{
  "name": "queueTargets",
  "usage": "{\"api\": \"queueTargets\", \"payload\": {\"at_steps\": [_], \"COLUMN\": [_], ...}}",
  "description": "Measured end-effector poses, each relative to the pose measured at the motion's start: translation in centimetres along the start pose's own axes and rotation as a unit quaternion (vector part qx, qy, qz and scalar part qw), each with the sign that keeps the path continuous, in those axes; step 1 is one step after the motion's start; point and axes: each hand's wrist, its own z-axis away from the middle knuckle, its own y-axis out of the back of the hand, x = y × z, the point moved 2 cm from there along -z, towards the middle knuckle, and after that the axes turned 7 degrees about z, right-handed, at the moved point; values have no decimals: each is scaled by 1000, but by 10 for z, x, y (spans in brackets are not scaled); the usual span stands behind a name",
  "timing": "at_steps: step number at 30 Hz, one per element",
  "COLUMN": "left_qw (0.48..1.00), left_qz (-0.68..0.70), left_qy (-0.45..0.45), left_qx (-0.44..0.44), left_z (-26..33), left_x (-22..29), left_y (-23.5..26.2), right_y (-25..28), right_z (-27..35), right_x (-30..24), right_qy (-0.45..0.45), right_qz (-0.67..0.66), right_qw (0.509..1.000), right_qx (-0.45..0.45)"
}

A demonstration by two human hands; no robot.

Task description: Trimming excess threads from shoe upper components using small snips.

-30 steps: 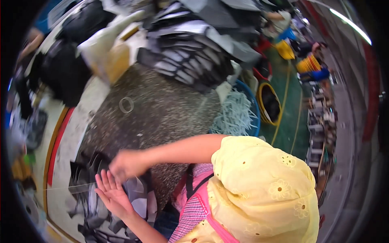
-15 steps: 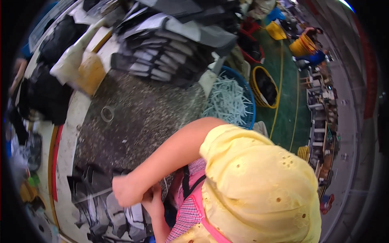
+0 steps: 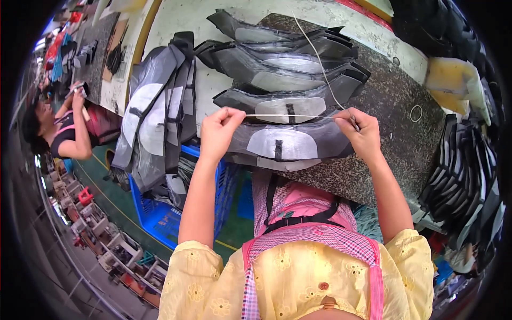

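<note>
Between my hands a thin white cord (image 3: 290,116) is stretched taut, with a loose length running up across the table from the right end. My left hand (image 3: 220,132) is closed, pinching the cord between thumb and fingers. My right hand (image 3: 362,132) is closed on the cord's other end; a small dark metal object (image 3: 354,124) shows at its fingers, too small to name. Just below the cord lies a curved dark grey piece (image 3: 282,144) with a pale patch and a short black strap. Several similar curved pieces (image 3: 288,64) are lined up in overlapping rows beyond it.
A pile of curved pieces (image 3: 152,112) overhangs the table's left edge above a blue crate (image 3: 160,210). More stacked pieces (image 3: 461,170) stand at right, near a yellowish block (image 3: 453,80) and a clear ring (image 3: 416,113). Another person (image 3: 69,122) works at far left.
My view has swung round. My hands, close together over the pieces before, are now apart with the cord pulled straight between them.
</note>
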Motion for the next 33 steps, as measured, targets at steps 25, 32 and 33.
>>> {"api": "queueTargets", "payload": {"at_steps": [25,32,33], "left_qw": [952,821,837], "left_qz": [-273,-200,-218], "left_qy": [-70,-533,-497], "left_qx": [117,-35,-65], "left_z": [-71,-12,-10], "left_x": [-11,39,39], "left_y": [7,-90,-107], "right_y": [28,32,30], "right_z": [-34,-61,-63], "right_x": [16,29,28], "right_qy": [95,140,122], "right_qz": [202,314,337], "right_qw": [958,924,920], "right_qx": [182,168,159]}}
